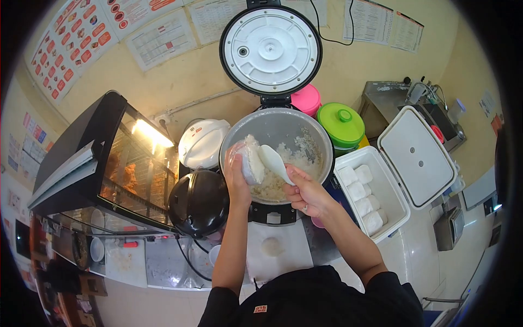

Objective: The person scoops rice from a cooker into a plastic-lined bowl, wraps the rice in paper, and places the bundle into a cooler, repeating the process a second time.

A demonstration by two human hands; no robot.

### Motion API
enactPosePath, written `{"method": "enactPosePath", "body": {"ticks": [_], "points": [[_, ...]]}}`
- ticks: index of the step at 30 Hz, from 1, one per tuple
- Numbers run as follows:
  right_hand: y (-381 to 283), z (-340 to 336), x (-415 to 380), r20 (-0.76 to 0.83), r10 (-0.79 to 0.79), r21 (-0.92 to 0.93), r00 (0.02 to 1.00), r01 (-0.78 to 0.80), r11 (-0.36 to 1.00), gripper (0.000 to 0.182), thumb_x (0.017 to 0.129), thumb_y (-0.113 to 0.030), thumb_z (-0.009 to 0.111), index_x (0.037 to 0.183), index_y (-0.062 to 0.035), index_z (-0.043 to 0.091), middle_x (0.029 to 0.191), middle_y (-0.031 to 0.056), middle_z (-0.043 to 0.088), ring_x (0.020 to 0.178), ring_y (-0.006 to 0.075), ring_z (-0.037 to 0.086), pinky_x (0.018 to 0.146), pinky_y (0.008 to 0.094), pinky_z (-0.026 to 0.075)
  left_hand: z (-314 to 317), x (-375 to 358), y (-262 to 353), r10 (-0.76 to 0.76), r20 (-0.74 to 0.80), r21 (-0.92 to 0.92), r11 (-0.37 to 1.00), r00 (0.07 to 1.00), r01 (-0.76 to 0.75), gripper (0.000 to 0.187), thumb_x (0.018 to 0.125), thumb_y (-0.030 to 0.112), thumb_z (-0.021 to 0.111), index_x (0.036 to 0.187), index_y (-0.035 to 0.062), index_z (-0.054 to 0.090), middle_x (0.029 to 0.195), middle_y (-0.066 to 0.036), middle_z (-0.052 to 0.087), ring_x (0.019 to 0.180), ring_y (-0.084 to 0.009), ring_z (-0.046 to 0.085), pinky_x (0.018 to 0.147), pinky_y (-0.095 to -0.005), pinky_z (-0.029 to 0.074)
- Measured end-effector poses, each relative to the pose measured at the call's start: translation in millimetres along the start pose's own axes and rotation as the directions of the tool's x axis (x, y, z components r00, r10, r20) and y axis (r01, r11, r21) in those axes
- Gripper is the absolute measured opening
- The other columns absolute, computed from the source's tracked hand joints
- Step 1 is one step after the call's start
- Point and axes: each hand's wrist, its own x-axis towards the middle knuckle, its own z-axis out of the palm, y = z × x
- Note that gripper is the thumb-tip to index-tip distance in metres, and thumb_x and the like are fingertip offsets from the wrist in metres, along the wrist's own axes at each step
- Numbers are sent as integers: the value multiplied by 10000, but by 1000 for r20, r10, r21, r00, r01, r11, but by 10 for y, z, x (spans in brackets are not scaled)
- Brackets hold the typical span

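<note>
Cupping a translucent plastic bag (252, 173) of white rice (250, 141), the left hand (236, 177) is holding it over a round, grey-lined rice cooker (272, 119). The right hand (306, 191) is grasping a white plastic paddle (274, 162), blade against the rice.

A stainless-steel counter (163, 262) runs across below the wall. At its left end stands a glass-fronted food warmer (87, 131); in front of that, a white cutting board (128, 270) lies flat, bearing a small red-handled tool (130, 244). A black lidded appliance (199, 204) stands between the warmer and the large open rice cooker (278, 121). Just in front of the rice cooker lies a white board or sheet (297, 256) with a round pale patch. A black cable (188, 266) trails across the bare steel, near a small white cup (214, 254).
</note>
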Motion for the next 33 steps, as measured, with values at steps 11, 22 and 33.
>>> {"method": "enactPosePath", "body": {"ticks": [11, 22, 33], "points": [[303, 91, 86, 246, -634, -775, 733, 542, 326, 335, 1060, -236, 476, 1320, -89, 629, 968, 105, 724, 818, 184, 669, 739, 309, 530, 226, -103, 79, -271, -132, -472, 863, 953, 180, 428, 1029, 361, 429, 1306, 52, 534, 1233, -91, 604, 1187, -217, 567, 1018, -373, 443], [-397, -67, 55, 259, -504, -818, 824, 465, 340, 307, 1037, -157, 486, 1260, -33, 656, 1116, 122, 713, 1025, 154, 624, 944, 293, 455, 134, -74, 71, -408, 36, -288, 870, 912, 401, 368, 1029, 363, 470, 1228, 78, 592, 1173, -66, 629, 1083, -165, 597, 957, -329, 464], [-476, 16, 45, 350, -571, -839, 743, 519, 161, 286, 1002, -168, 564, 1265, -159, 675, 1086, 164, 712, 912, 234, 689, 839, 325, 509, 36, 129, 131, -367, -58, -350, 878, 928, 326, 411, 1037, 430, 448, 1273, 107, 542, 1187, -43, 612, 1127, -174, 594, 983, -356, 467]]}}
